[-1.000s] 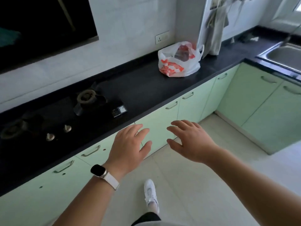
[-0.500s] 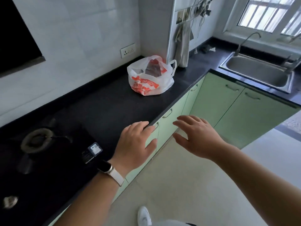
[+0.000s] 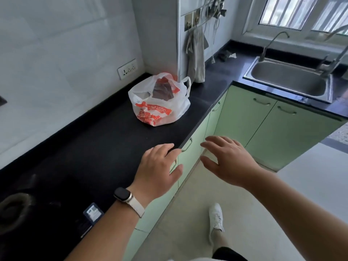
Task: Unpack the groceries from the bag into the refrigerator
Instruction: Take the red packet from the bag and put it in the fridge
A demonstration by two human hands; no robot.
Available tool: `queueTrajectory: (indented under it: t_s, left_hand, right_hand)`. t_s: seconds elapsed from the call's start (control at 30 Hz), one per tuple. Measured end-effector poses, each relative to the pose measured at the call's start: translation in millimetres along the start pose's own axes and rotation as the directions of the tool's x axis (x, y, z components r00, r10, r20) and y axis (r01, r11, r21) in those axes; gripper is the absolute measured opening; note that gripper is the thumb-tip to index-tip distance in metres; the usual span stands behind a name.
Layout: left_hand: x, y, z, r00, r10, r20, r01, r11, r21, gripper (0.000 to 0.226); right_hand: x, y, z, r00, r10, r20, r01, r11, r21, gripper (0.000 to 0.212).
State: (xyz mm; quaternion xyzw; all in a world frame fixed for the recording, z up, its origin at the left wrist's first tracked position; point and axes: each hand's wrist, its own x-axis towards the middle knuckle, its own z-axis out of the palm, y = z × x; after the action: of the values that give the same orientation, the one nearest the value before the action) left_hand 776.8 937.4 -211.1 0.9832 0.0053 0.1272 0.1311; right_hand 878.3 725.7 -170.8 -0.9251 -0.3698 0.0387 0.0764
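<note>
A white plastic grocery bag (image 3: 160, 102) with red-orange print sits on the black countertop (image 3: 105, 140), close to a white wall column. Its mouth gapes and dark packets show inside. My left hand (image 3: 158, 168), a watch on its wrist, hovers palm down over the counter's front edge, fingers relaxed and holding nothing. My right hand (image 3: 227, 161) is stretched out beside it over the floor, fingers spread, also holding nothing. Both hands are well short of the bag. No refrigerator is in view.
Pale green cabinets (image 3: 250, 125) run under the L-shaped counter. A steel sink (image 3: 288, 80) with a tap lies at the right under a window. A grey cloth (image 3: 195, 55) hangs from hooks by the bag. A gas burner (image 3: 15, 210) sits at the lower left.
The view has moved forward along the counter, so the bag appears larger and closer. The stove has slid to the lower left. Both hands stay outstretched and holding nothing.
</note>
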Motion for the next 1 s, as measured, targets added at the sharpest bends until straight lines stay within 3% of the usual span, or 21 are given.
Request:
queueTrajectory:
  t_s: [0.57,0.77,1.0]
  left_hand:
    - [215.7,34.7,58.2,0.983,-0.168,0.072,0.158,0.978,0.135,0.048]
    - [244.6,34.5,69.2,0.968,-0.185,0.169,0.154,0.971,0.184,0.049]
    - [287.3,5.4,76.9,0.959,-0.211,0.188,0.171,0.963,0.208,0.051]
  right_hand:
    - [172.4,196.8,-19.0,0.983,-0.176,0.045,0.174,0.983,0.06,0.062]
    - [190.5,223.0,-11.7,0.983,-0.178,0.052,0.169,0.976,0.14,0.061]
    - [228.1,232.0,-12.1,0.985,-0.169,0.041,0.161,0.976,0.148,0.056]
